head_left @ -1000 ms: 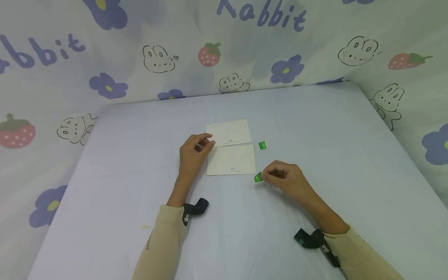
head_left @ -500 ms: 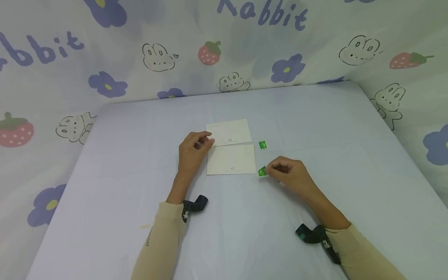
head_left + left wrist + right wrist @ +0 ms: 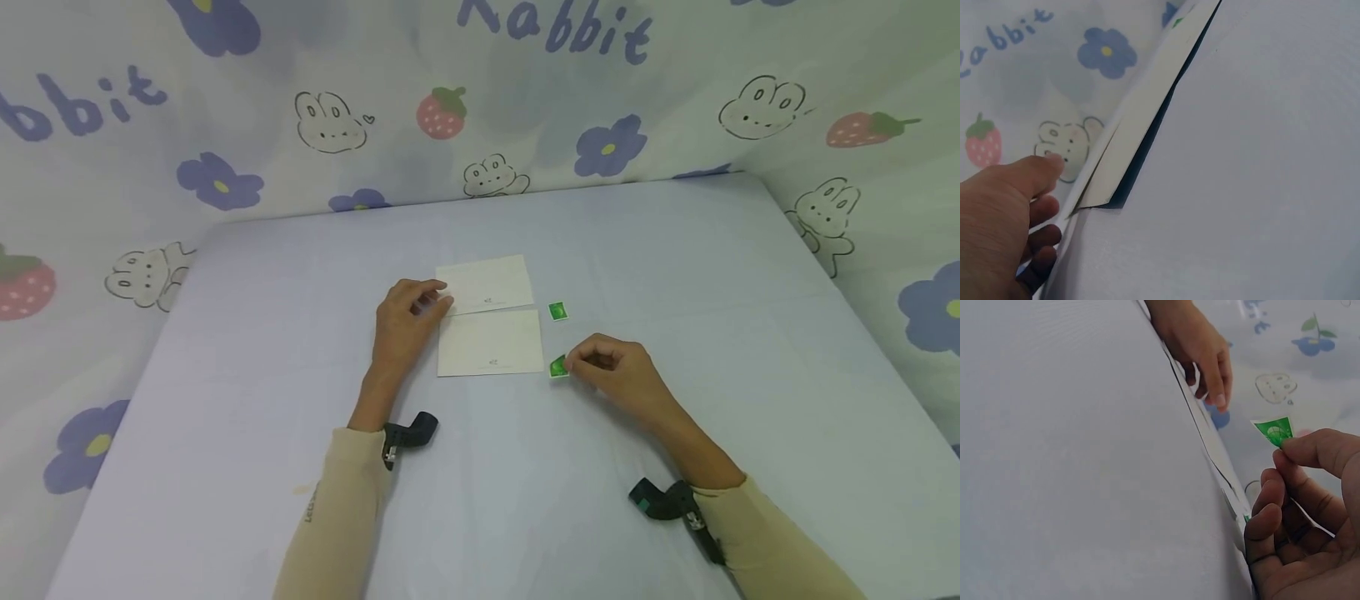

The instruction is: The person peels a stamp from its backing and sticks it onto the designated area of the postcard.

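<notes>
Between thumb and fingertips, my right hand (image 3: 617, 371) pinches a small green stamp (image 3: 558, 367) with a white border. The right wrist view shows the stamp (image 3: 1275, 430) held by one corner, raised. It is just right of the near cream card's lower right corner. Two cream cards lie one behind the other, a near card (image 3: 489, 343) and a far card (image 3: 485, 285), each with tiny print near its lower edge. My left hand (image 3: 405, 325) is at their left side, fingers loosely bent, fingertips over the far card's edge. Nothing shows in its grasp in the left wrist view.
A second green stamp (image 3: 558, 311) lies right of the far card. The white table (image 3: 262, 350) reaches back to a patterned curtain (image 3: 525, 92) with rabbits, flowers and strawberries. Each wrist wears a black camera mount, the left mount (image 3: 411, 433) and the right mount (image 3: 663, 500).
My right hand has shifted slightly away and to the right with the pinched stamp, off the near card's corner. The left hand, cards and second stamp stay put; the head view drifts a little.
</notes>
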`<state>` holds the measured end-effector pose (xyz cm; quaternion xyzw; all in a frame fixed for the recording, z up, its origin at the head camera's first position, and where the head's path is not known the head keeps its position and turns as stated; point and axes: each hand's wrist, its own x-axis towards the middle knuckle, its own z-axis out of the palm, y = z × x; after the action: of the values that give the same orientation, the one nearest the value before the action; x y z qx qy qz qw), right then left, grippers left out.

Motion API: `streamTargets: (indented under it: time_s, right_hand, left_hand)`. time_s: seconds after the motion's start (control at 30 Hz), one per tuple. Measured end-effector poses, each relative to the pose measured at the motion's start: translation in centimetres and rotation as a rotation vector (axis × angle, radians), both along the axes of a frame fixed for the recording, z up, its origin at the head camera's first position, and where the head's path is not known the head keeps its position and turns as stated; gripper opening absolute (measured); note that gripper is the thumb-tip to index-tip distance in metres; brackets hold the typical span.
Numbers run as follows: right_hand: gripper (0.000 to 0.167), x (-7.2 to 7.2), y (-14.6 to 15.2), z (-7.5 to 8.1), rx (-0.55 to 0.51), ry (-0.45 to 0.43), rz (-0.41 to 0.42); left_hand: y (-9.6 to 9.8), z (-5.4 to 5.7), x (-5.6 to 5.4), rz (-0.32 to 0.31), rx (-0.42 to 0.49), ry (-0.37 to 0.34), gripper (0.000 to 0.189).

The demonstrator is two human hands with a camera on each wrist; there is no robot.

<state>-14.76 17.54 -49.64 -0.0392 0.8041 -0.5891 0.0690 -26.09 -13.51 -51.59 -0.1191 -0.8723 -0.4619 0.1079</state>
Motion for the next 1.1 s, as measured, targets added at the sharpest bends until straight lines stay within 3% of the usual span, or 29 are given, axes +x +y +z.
streamTargets:
  time_s: [0.27, 0.43, 0.7, 1.0, 1.1]
  right_hand:
    - [0.003, -0.9, 0.3, -0.7, -0.060, 0.096, -0.013]
    - [0.003, -1.6, 0.2, -1.0, -0.054, 0.153, -0.040]
    - [0.004, -1.7, -1.3, 1.8, -0.045, 0.237, -0.074]
    - [0.008, -3.8, -1.6, 1.7, -0.006, 0.271, -0.130]
    - [0.008, -5.0, -1.3, 0.6, -0.004, 0.260, -0.137]
  left_hand:
    - [-0.1, 0.1, -0.1, 0.029, -0.111, -0.044, 0.021]
    - [0.1, 0.1, -0.2, 0.034, -0.131, -0.057, 0.021]
    - [-0.1, 0.0, -0.1, 0.057, -0.142, -0.052, 0.021]
    - [0.0, 0.1, 0.0, 0.049, -0.140, -0.070, 0.023]
    - [0.1, 0.1, 0.0, 0.052, -0.137, -0.063, 0.022]
